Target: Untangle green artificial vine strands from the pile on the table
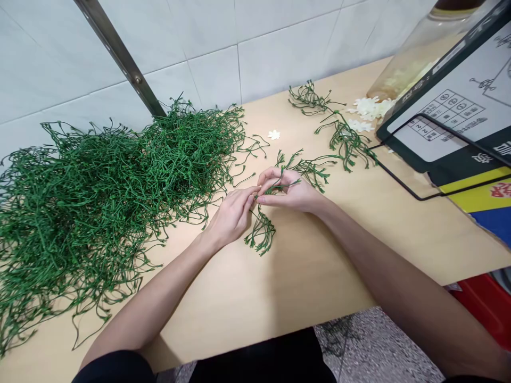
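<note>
My left hand (pixel 232 214) and my right hand (pixel 290 190) meet at the middle of the table, fingertips nearly touching. Between them is a green plastic flower stem (pixel 261 233) with several thin branches, pinched by both. Its branches fan out below the fingers, and more green tips show between the fingers of my right hand. Just beyond that hand, another branched green stem (pixel 313 169) spreads on the tabletop. Whether it joins the held one is hidden. To the left lies a big tangled heap of green stems (pixel 120 186).
A small white flower piece (pixel 274 134) lies near the wall. Loose stems (pixel 343 135) are at the back right, beside white petals (pixel 371 108) and a clear jar (pixel 415 58). A printed box (pixel 451 106) with a black wire frame (pixel 399 178) stands right. A metal post (pixel 120 53) rises behind the heap.
</note>
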{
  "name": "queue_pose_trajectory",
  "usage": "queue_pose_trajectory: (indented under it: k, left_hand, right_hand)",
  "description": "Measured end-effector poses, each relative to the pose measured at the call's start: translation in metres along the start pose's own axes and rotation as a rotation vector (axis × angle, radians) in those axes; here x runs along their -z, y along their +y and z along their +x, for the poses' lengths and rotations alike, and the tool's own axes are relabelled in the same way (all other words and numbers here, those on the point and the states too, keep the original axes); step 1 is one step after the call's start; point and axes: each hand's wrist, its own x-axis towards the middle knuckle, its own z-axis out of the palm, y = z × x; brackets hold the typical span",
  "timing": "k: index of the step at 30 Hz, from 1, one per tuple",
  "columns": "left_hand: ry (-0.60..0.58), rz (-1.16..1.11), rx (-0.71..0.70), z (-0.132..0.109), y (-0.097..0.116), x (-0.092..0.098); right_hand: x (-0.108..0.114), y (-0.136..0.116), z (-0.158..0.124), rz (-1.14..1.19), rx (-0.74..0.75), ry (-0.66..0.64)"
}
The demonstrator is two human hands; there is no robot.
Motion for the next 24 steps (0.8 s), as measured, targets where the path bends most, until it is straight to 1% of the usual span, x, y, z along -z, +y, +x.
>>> queue_pose_trajectory:
  k: [4,8,12,14,19,22,24]
  left_hand:
    - [0.037,0.099,-0.034,0.000,0.002,-0.001]
    - [0.026,0.174,-0.004,0.001,0.001,-0.002]
    - [-0.012,0.182,0.031,-0.001,-0.002,-0.007]
    - [-0.026,0.199,0.026,-0.002,-0.003,-0.010]
    - [-0.078,0.323,0.012,-0.004,-0.002,-0.014]
    - [-0.107,0.404,0.026,-0.003,-0.002,-0.013]
    - [-0.101,0.401,0.028,-0.002,-0.003,-0.013]
  right_hand:
    - [0.000,0.002,0.001,0.025,-0.023,0.016]
    - [0.000,0.001,0.001,-0.015,-0.011,0.037]
    - [-0.001,0.000,0.002,-0.133,0.039,0.054]
    - [-0.001,0.001,0.002,-0.220,0.073,0.050]
    - [-0.001,0.006,0.003,-0.472,0.132,0.086]
    - [-0.002,0.007,0.002,-0.533,0.128,0.090]
    - [-0.002,0.006,0.002,-0.537,0.136,0.076]
